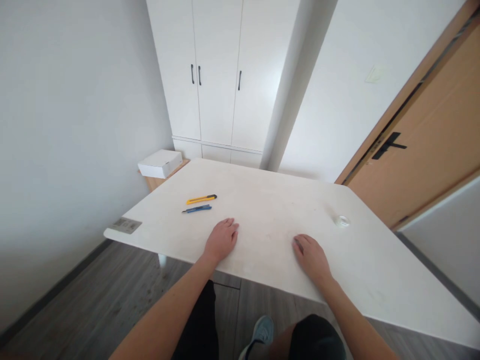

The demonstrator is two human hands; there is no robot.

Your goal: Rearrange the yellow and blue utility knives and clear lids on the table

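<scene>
A white box [160,163] sits on a low wooden stand at the far left, beside the counter's far corner, and a small grey plate [125,225] lies flat at the near left corner of the white counter [270,200]. Further right on the counter lie two slim tools side by side, close but apart: a yellow utility knife [201,199], farther from the person, and a blue utility knife [197,209], nearer. Each has its long axis running roughly left to right, nearly parallel to the counter's near edge, with the right end tilted slightly away from the person; the yellow one has its dark end to the right. The left hand [221,240] rests palm down on the counter near the front edge, fingers together and stretched flat, holding nothing; its grip is opened out on the bare surface. The blue knife lies near it, just beyond and to the left of the fingertips, not touching, and the yellow knife lies a little past that. The right hand [312,257] also lies palm down and flat, well apart from both knives, holding nothing. To its right and a little farther off sits a small clear roll of tape [341,220], near the hand but not touching.
</scene>
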